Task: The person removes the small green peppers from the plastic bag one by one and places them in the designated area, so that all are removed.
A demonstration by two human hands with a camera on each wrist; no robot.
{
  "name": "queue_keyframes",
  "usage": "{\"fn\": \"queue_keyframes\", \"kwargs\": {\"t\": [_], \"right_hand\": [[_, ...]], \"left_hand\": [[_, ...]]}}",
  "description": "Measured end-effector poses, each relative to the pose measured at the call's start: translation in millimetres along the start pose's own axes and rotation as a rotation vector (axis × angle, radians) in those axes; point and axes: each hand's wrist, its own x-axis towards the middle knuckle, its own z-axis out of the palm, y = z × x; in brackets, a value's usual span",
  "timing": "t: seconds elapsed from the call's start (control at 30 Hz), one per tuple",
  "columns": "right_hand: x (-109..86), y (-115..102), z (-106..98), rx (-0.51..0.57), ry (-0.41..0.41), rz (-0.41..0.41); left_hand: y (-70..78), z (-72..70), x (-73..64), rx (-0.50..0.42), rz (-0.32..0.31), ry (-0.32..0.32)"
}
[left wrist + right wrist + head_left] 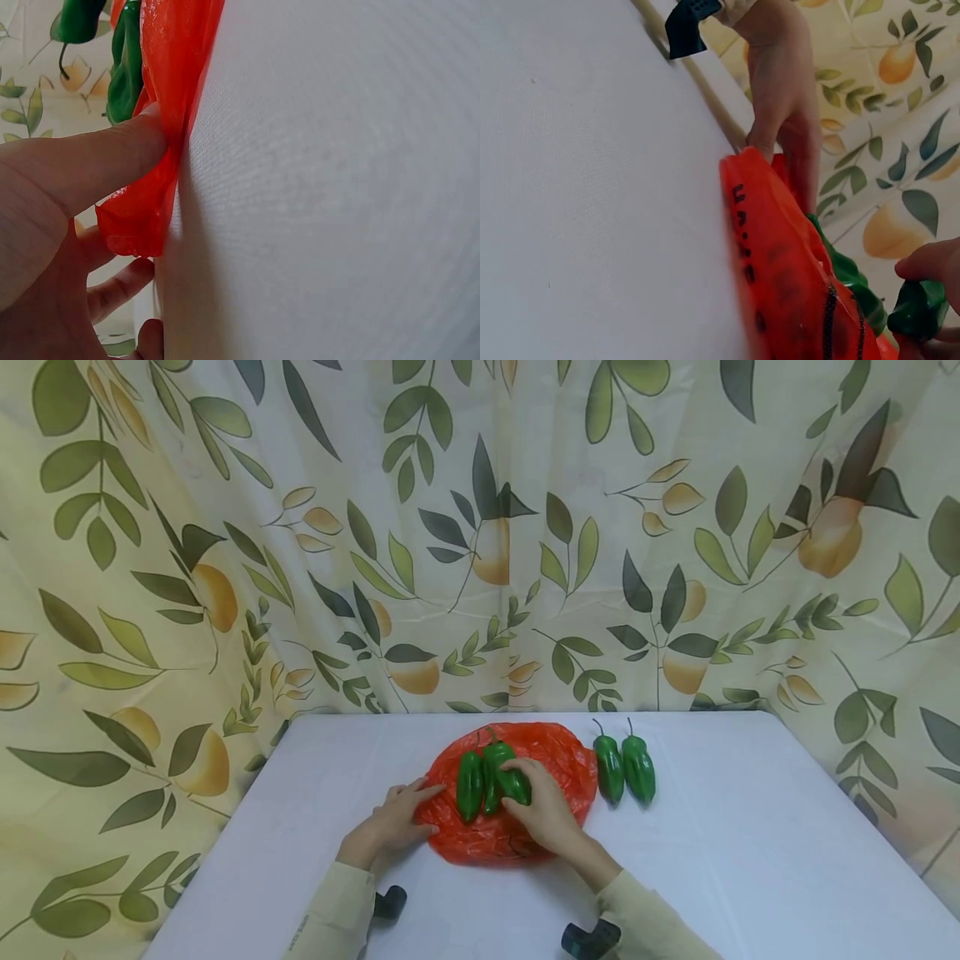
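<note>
A red plastic bag (555, 752) lies spread flat on the white table, with two green peppers on it, the left one (470, 785) and one beside it (491, 789). My right hand (543, 810) grips another green pepper (516, 783) over the bag, thumb on one side and fingers on the other. This held pepper (919, 309) shows between the fingertips in the right wrist view. At the bag's left edge my left hand (401, 814) rests with fingers spread, its thumb (112, 154) touching the red plastic in the left wrist view.
Two more green peppers, one nearer (609, 768) and one farther right (639, 770), lie side by side on the white table (720, 843) by the bag's right edge. A leaf-and-fruit patterned curtain (480, 568) hangs behind the table and along its sides.
</note>
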Motion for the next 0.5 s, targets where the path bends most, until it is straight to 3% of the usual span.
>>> {"fn": "queue_keyframes", "kwargs": {"t": [0.5], "right_hand": [[-8.0,7,-19,0.007,0.051,0.036]], "left_hand": [[1.1,-0.2,-2.2,-0.011,-0.009,0.005]]}}
